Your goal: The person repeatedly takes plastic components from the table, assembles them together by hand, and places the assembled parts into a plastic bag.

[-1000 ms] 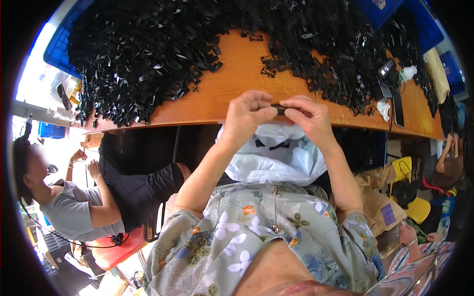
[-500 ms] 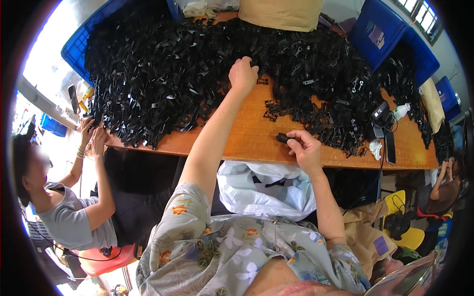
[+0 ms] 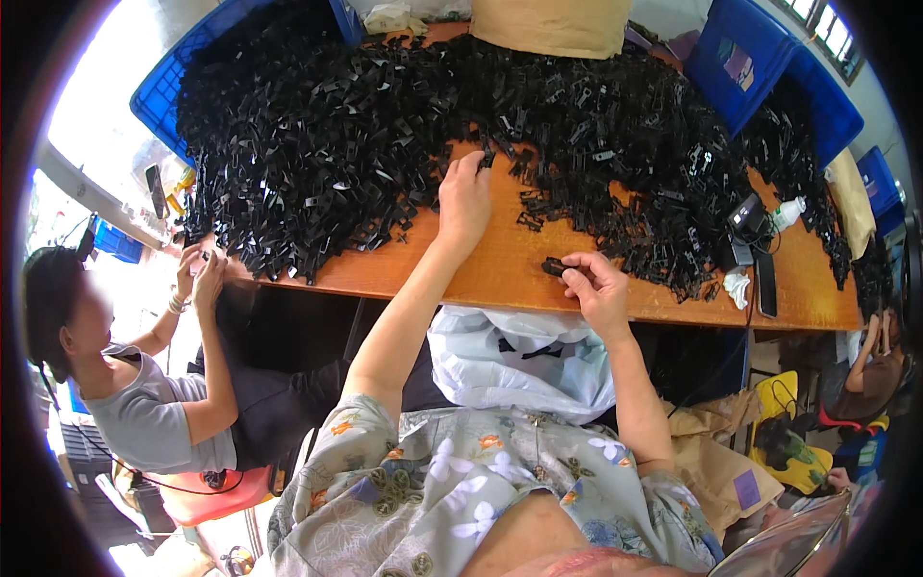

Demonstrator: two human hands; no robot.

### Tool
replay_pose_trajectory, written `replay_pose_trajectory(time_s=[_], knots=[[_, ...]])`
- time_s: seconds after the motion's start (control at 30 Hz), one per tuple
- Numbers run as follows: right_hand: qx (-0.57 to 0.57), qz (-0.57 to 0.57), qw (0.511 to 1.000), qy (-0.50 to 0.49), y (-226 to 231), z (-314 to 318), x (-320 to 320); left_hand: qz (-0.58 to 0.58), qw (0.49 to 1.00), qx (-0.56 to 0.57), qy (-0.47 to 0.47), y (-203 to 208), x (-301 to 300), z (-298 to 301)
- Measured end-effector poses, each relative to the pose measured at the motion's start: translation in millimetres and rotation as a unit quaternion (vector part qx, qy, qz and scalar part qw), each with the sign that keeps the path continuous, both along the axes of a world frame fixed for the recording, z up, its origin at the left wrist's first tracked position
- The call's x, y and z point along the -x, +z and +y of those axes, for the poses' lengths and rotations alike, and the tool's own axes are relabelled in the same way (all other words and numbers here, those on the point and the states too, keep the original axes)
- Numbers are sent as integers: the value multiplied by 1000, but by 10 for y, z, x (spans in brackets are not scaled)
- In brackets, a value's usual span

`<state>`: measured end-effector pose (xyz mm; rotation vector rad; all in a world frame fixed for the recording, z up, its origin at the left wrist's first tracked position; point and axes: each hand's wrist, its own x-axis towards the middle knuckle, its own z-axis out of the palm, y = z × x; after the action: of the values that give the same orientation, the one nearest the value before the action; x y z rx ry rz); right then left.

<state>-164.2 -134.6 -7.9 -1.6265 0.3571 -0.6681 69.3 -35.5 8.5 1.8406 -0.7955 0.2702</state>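
Small black plastic pieces, clip-like in shape, lie in a wide heap (image 3: 317, 144) over the wooden table (image 3: 461, 274). Out over a bare strip in front of the heap, my left hand (image 3: 464, 200) pinches one small black plastic piece (image 3: 487, 159) between its fingertips. Closer to the table's front edge, my right hand (image 3: 600, 291) grips a black plastic clip (image 3: 554, 266) between thumb and fingers. The exact shape of the left piece is too small to make out.
Below the table edge hangs a white plastic bag (image 3: 519, 361) with a few black pieces in it. Blue crates (image 3: 745, 62) stand at the back. A phone (image 3: 765, 286) and a crumpled tissue (image 3: 736, 287) lie at right. A co-worker (image 3: 159, 375) handles something at left.
My left hand has drawn back from the heap toward me, now with a small black piece in its fingertips. My right hand stays nearly in place with its clip.
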Motion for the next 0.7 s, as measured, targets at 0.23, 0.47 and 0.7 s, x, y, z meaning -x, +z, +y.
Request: replay_pose_trajectory(time_s=[0.23,0.47,0.7], knots=[[-102,3,994,37,284,10,43,394,905,97,-123,242,850,451],[-104,-4,993,51,512,324,157,499,846,124,-141,287,1230,661],[-162,15,986,28,527,266,269,392,886,60,-242,216,1271,816]])
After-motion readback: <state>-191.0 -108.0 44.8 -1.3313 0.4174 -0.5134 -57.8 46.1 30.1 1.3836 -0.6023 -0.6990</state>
